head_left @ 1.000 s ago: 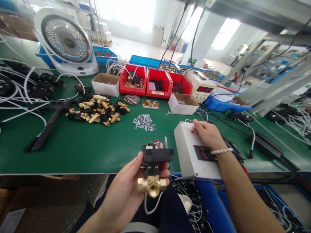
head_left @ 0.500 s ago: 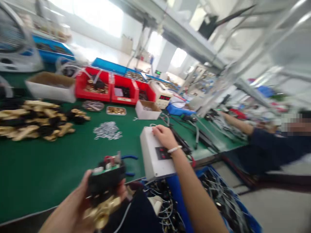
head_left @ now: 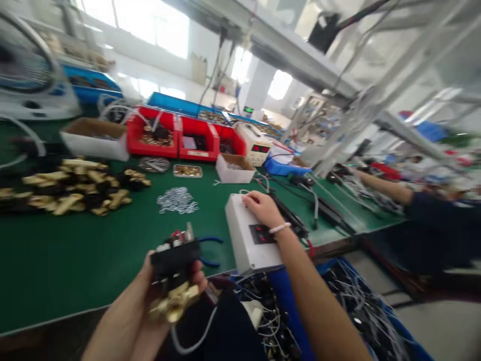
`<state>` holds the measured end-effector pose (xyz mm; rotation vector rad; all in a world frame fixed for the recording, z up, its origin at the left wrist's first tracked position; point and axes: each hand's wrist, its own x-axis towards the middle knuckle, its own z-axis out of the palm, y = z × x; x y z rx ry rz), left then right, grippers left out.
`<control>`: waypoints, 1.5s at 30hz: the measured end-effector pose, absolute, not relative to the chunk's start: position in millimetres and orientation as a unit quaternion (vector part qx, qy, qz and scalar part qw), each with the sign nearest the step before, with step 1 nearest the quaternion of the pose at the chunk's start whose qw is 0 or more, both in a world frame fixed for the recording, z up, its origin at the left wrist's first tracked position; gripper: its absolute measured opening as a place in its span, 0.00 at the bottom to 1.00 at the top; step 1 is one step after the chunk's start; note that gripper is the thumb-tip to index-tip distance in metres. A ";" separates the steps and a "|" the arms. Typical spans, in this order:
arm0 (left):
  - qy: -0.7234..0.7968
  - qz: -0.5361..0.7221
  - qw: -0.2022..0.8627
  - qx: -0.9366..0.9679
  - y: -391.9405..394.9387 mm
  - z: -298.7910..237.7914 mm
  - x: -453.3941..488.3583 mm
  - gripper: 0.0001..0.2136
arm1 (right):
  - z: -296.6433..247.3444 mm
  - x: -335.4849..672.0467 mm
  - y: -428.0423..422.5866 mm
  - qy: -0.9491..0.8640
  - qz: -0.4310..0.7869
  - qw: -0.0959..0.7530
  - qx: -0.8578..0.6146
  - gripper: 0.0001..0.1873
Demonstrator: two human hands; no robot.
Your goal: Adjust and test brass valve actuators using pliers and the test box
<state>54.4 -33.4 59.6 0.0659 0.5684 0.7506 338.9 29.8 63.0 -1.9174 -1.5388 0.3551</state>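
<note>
Gold metal pipe with a boxy black top sits in the left hand, that grip wrapped round it, near the green counter. The pipe lies sideways. To its right, the right hand rests on a white box; whether it pinches anything, I can't tell.

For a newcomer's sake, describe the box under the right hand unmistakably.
On the green bench, go to the near edge, right of the silver clips. A white box sits there with the right hand on top. Unlike the open carton behind it, it is closed and carries a black panel.
</note>
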 end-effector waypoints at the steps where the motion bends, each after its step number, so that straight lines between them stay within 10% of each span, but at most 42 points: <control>1: 0.306 0.370 0.876 0.043 -33.0 65.2 49.9 0.13 | 63.2 340.6 31.2 -0.587 0.141 0.327 -0.727 0.13; 30: 0.216 0.372 0.902 0.021 -28.0 65.3 51.2 0.34 | 62.1 348.0 37.1 -0.587 0.118 0.283 -0.749 0.21; 37: 0.044 0.394 0.918 0.011 -26.6 58.0 47.7 0.10 | 67.9 342.2 37.8 -0.560 0.107 0.260 -0.780 0.21; 45: 0.015 0.372 0.928 0.014 -28.7 58.8 46.1 0.12 | 68.8 339.5 39.5 -0.544 0.105 0.251 -0.794 0.22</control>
